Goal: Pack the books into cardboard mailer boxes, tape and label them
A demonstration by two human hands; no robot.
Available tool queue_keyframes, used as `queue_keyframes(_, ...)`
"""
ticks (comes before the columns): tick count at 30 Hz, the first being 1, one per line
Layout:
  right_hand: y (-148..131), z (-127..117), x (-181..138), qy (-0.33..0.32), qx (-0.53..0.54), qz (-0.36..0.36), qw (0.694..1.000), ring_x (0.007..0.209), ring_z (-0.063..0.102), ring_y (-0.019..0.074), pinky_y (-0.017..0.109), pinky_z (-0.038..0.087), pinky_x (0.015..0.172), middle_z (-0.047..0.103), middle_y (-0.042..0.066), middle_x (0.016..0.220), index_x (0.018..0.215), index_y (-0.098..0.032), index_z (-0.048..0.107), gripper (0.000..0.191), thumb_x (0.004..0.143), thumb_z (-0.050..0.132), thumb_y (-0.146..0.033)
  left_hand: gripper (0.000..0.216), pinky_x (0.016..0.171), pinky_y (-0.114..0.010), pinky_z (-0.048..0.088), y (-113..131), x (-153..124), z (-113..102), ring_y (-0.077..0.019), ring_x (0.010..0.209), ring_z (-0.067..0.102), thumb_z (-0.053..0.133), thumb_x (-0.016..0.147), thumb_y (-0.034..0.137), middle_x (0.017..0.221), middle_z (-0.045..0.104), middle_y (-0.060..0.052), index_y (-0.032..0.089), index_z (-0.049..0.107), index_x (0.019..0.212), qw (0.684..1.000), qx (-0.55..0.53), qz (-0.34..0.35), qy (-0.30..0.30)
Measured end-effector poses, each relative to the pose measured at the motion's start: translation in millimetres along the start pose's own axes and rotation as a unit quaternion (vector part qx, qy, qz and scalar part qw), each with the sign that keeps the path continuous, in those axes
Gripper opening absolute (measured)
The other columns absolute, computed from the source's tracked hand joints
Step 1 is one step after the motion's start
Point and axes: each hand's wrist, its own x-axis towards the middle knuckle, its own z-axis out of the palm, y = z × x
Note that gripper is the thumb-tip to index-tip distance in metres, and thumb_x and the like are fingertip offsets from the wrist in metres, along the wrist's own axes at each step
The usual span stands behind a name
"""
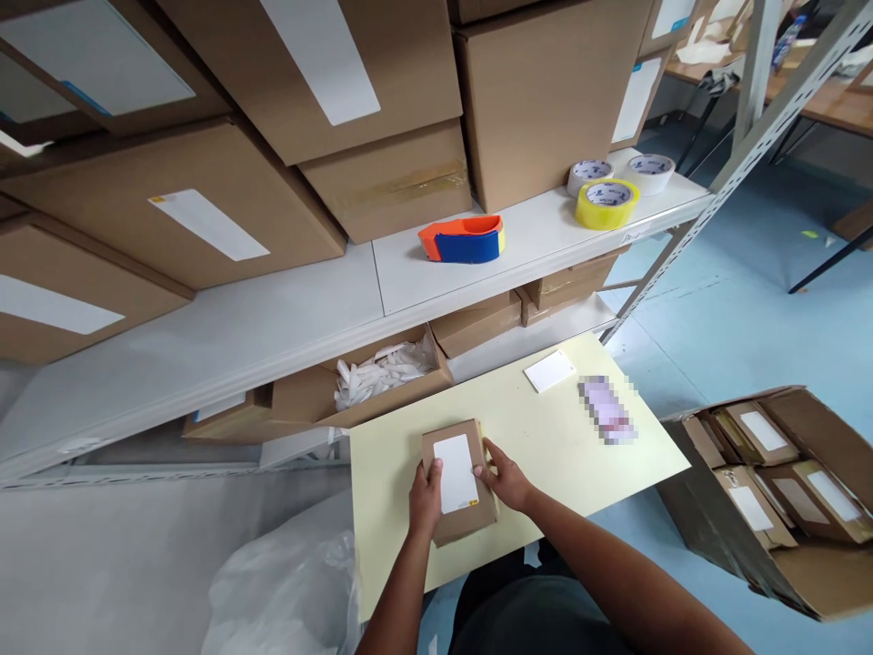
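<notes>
The left hand (426,496) gripped the left side of a white-labelled cardboard carton (456,478) on the cream tabletop (388,550); a tape dispenser (467,246) lay at its twelve o'clock; the right hand (506,478) held the carton's right side; a white card (549,370) lay near half past one.

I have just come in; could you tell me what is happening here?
Someone is holding a labelled cardboard box at the pale yellow table, left hand on its left side, right hand on its right edge. On the shelf ahead lie a blue-and-orange tape dispenser and three tape rolls.
</notes>
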Motion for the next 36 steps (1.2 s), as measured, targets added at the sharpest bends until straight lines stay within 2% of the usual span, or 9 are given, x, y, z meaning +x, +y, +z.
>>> queue_keyframes(8, 1.2, -3.8, -0.2, -0.019, 0.037, 0.026, 0.999, 0.125, 0.061, 0.0303, 0.049, 0.051, 0.104, 0.056, 0.01, 0.149, 0.156, -0.029, 0.037, 0.078, 0.088, 0.065, -0.054, 0.042, 0.087, -0.032, 0.055, 8.9, -0.7, -11.8, -0.0252, 0.109, 0.071, 0.045, 0.099, 0.048, 0.121, 0.074, -0.01, 0.02, 0.061, 0.126, 0.998, -0.061, 0.005, -0.033)
queue_keyframes(13, -6.6, -22.8, -0.1, -0.065, 0.128, 0.071, 0.987, 0.107, 0.069, 0.0258, 0.038, 0.062, 0.073, 0.055, 0.008, 0.149, 0.154, -0.036, 0.035, 0.079, 0.083, 0.069, -0.045, 0.043, 0.082, -0.033, 0.054, 33.5, -4.8, -24.3, -0.0276, 0.102, 0.072, 0.046, 0.097, 0.048, 0.111, 0.077, -0.006, 0.026, 0.061, 0.131, 0.997, 0.014, 0.016, -0.067)
queue_keyframes(16, -11.4, -36.8, 0.5, -0.093, 0.155, 0.107, 0.978, 0.101, 0.072, 0.0243, 0.031, 0.061, 0.064, 0.065, 0.009, 0.136, 0.142, -0.03, 0.05, 0.063, 0.082, 0.067, -0.037, 0.048, 0.088, -0.039, 0.053, 61.6, -8.6, -24.5, -0.0318, 0.111, 0.069, 0.047, 0.097, 0.047, 0.123, 0.074, -0.008, 0.029, 0.055, 0.141, 0.987, 0.146, 0.058, -0.035)
queue_keyframes(19, -6.9, -46.9, -1.5, -0.111, 0.104, 0.171, 0.973, 0.079, 0.076, 0.0204, 0.027, 0.059, 0.058, 0.076, 0.008, 0.107, 0.111, -0.021, 0.069, 0.033, 0.081, 0.066, -0.032, 0.05, 0.108, -0.04, 0.045, 88.7, -15.4, -18.2, -0.0296, 0.136, 0.054, 0.053, 0.096, 0.037, 0.148, 0.058, -0.007, 0.03, 0.051, 0.146, 0.955, 0.229, 0.187, -0.022)
queue_keyframes(22, 4.5, -59.7, -5.2, -0.06, 0.03, 0.198, 0.978, 0.057, 0.072, 0.0178, 0.026, 0.055, 0.05, 0.075, 0.008, 0.084, 0.086, -0.016, 0.071, 0.015, 0.082, 0.063, -0.028, 0.046, 0.121, -0.039, 0.033, 96.4, -26.0, -9.1, -0.0262, 0.144, 0.044, 0.055, 0.095, 0.025, 0.153, 0.053, -0.004, 0.032, 0.058, 0.14, 0.903, 0.269, 0.328, -0.073)
queue_keyframes(24, 10.2, -75.8, -4.7, 0.009, -0.004, 0.185, 0.983, 0.055, 0.07, 0.0177, 0.029, 0.055, 0.053, 0.074, 0.009, 0.079, 0.085, -0.015, 0.07, 0.019, 0.087, 0.056, -0.027, 0.046, 0.125, -0.043, 0.028, 88.4, -33.9, -4.4, -0.0264, 0.146, 0.042, 0.051, 0.095, 0.019, 0.152, 0.053, -0.003, 0.032, 0.059, 0.139, 0.876, 0.284, 0.379, -0.093)
queue_keyframes(29, 4.3, -139.0, 21.4, 0.167, -0.088, 0.083, 0.978, 0.085, 0.073, 0.0211, 0.041, 0.056, 0.09, 0.07, 0.013, 0.119, 0.114, -0.019, 0.069, 0.03, 0.088, 0.054, -0.025, 0.045, 0.127, -0.05, 0.024, 73.0, -47.6, -2.1, -0.0283, 0.149, 0.036, 0.047, 0.097, 0.019, 0.155, 0.049, -0.006, 0.03, 0.058, 0.139, 0.863, 0.292, 0.404, -0.082)
queue_keyframes(33, -4.2, -174.2, 58.9, 0.218, -0.119, 0.027, 0.968, 0.1, 0.07, 0.0251, 0.046, 0.049, 0.103, 0.053, 0.02, 0.145, 0.131, -0.016, 0.062, 0.046, 0.086, 0.057, -0.023, 0.034, 0.125, -0.046, 0.027, 117.0, -42.6, 14.6, -0.0265, 0.143, 0.044, 0.046, 0.101, 0.034, 0.145, 0.058, -0.006, 0.028, 0.064, 0.13, 0.85, 0.283, 0.432, -0.098)
queue_keyframes(36, -1.4, -176.5, 77.0, 0.238, -0.119, 0.026, 0.964, 0.108, 0.068, 0.0279, 0.047, 0.046, 0.107, 0.058, 0.021, 0.14, 0.132, -0.012, 0.061, 0.048, 0.086, 0.055, -0.022, 0.034, 0.115, -0.036, 0.039, 171.0, -19.2, 53.1, -0.0216, 0.128, 0.055, 0.042, 0.102, 0.029, 0.136, 0.062, -0.006, 0.026, 0.061, 0.131, 0.814, 0.304, 0.477, -0.131)
